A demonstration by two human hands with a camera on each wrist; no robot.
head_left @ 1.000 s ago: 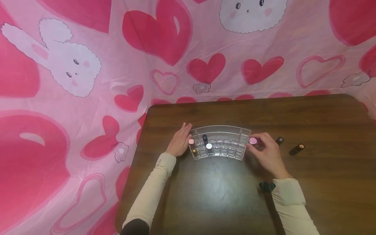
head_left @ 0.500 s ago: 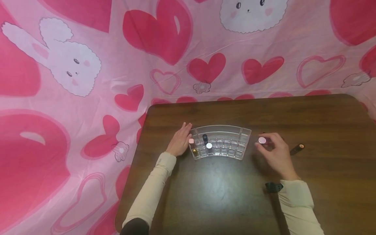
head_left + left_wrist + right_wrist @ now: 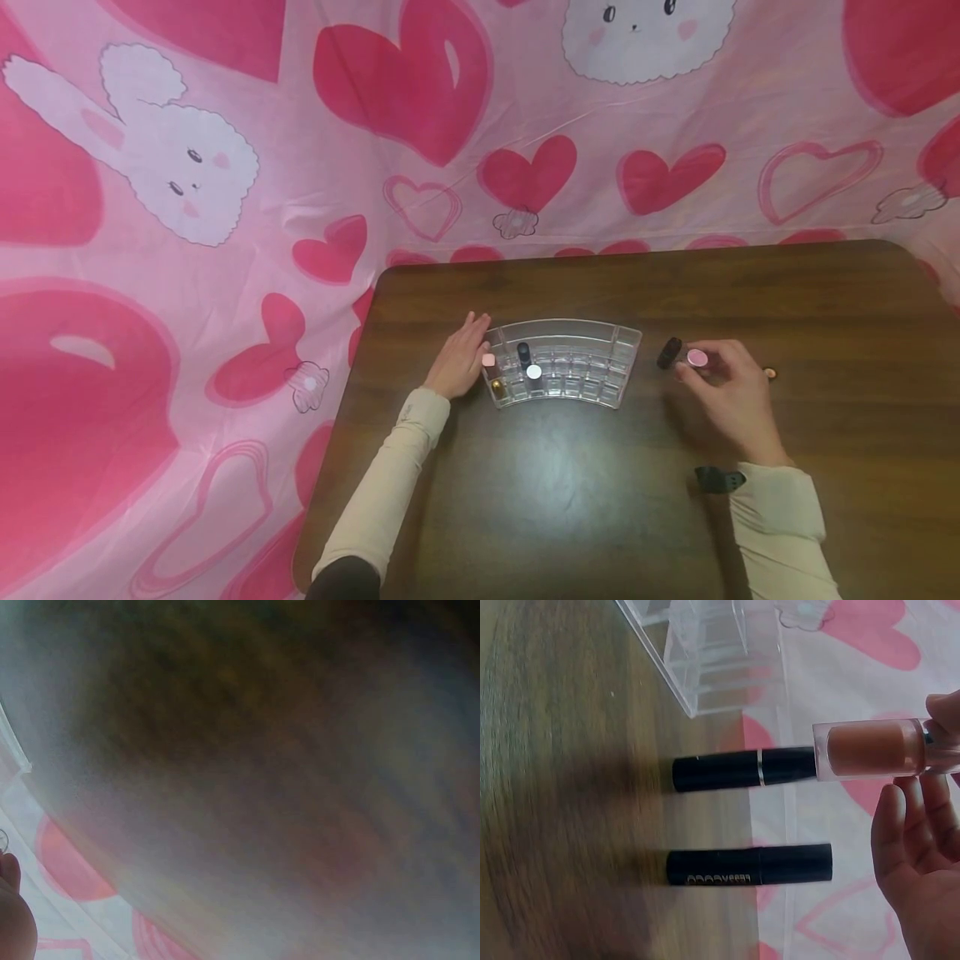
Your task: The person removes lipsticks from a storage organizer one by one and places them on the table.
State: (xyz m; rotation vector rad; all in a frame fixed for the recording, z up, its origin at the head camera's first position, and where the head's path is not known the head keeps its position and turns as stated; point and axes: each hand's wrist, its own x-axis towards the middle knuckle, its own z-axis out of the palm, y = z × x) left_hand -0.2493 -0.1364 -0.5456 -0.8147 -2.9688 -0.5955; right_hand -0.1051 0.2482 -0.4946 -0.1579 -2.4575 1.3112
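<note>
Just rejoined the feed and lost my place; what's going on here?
A person's right hand holds a pink-topped tube in the air, right of the clear organizer. The left hand rests at the organizer's left end. Several small tubes sit in the organizer; two black tubes stand on the table near the right hand.

Right hand's fingers [image 3: 722, 349] moved rightward with the pink-topped tube [image 3: 697, 358], farther from the clear organizer [image 3: 558, 336], one black tube [image 3: 669, 353] uncovered beside them, rightmost dark tube [image 3: 771, 374] mostly hidden.
</note>
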